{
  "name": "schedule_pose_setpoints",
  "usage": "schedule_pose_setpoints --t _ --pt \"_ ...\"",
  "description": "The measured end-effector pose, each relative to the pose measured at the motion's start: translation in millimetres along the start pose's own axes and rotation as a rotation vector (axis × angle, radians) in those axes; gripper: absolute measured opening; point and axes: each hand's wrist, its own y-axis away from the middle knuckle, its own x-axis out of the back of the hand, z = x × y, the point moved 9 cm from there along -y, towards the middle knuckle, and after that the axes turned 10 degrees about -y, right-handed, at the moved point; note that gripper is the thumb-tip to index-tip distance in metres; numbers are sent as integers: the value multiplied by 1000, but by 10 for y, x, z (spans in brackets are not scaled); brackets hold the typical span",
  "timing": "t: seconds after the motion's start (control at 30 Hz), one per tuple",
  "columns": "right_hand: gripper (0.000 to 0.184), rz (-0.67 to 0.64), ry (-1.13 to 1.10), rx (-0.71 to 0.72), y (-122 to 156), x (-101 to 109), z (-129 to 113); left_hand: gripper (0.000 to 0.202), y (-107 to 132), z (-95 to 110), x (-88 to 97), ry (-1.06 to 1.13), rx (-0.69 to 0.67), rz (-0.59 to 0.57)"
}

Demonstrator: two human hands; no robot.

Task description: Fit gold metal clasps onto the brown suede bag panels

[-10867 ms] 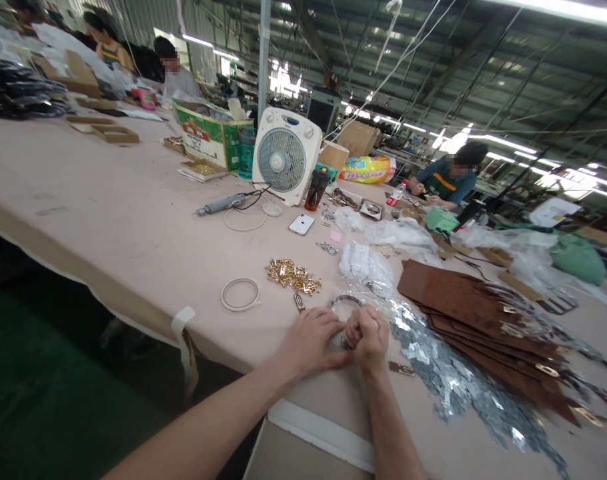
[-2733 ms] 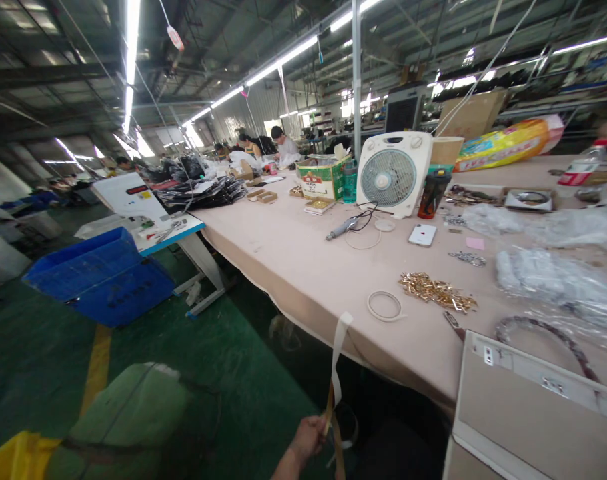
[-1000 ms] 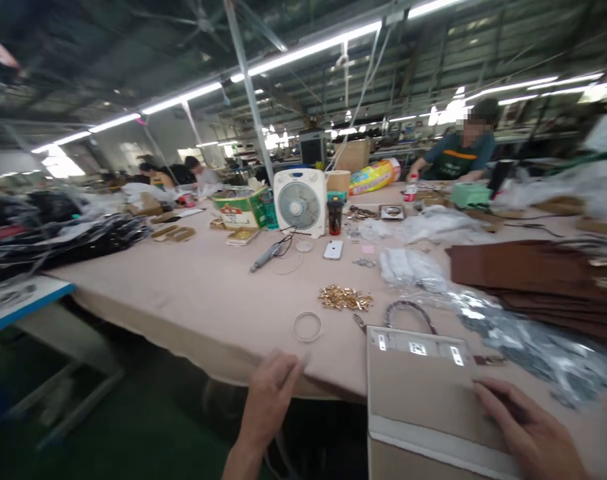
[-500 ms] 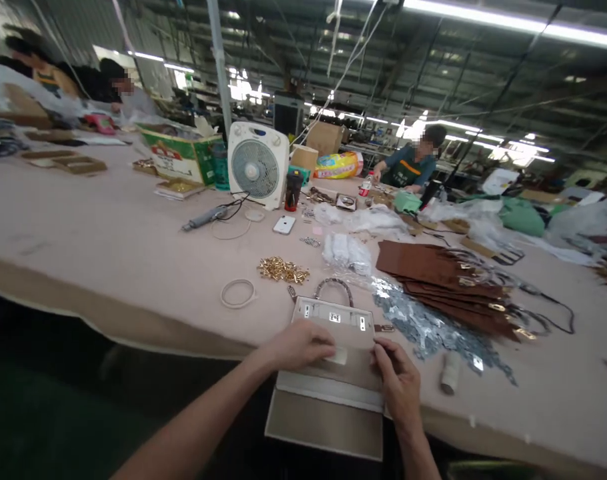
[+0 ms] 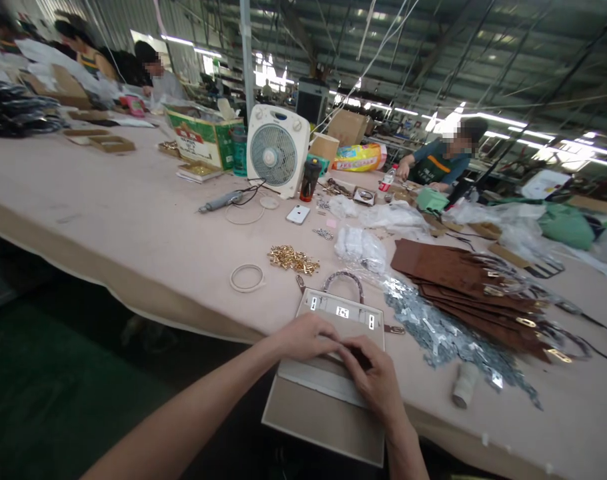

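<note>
A beige handbag (image 5: 328,393) lies opened flat over the table's front edge, its lower part hanging past it. Its arched handle (image 5: 344,275) points away from me, and bright metal plates (image 5: 342,312) sit along its far end. Over the bag's middle, my left hand (image 5: 308,337) has its fingers bent and pressed together at the tips. My right hand (image 5: 376,373) meets it there, thumb and forefinger pinched. Whatever is between the fingertips is hidden. A brown strap with a metal end (image 5: 394,329) sticks out at the bag's right side.
Gold hardware (image 5: 292,259) and a tape roll (image 5: 247,278) lie beyond the bag. Rightward are metal plates (image 5: 448,333), brown leather pieces (image 5: 463,287) and a small cylinder (image 5: 465,385). A fan (image 5: 276,152), phone (image 5: 298,214) and electric screwdriver (image 5: 221,201) lie farther back. A co-worker (image 5: 441,160) sits opposite.
My right hand has moved left from the bag's side edge to meet my left fingertips. The pale piece by my left fingers is now mostly covered. The view has shifted a little.
</note>
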Motion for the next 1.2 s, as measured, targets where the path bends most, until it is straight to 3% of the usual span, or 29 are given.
schedule_pose_setpoints --t 0.37,0.77,0.97,1.07,1.13,1.2 --pt "15 -14 26 -24 -4 -29 98 20 -31 -43 -9 -71 60 32" --pt "16 18 52 -77 -19 -23 179 19 -91 -143 -26 86 230 -1" --pt "11 104 119 195 192 -123 36 22 -121 -329 -93 198 411 33" --pt "8 231 10 184 273 136 58 21 -119 -279 -112 235 374 10" --pt "6 415 -48 100 260 527 149 21 -111 -209 -95 193 313 0" --pt "13 503 -67 31 167 886 229 22 -104 -156 -72 132 267 0"
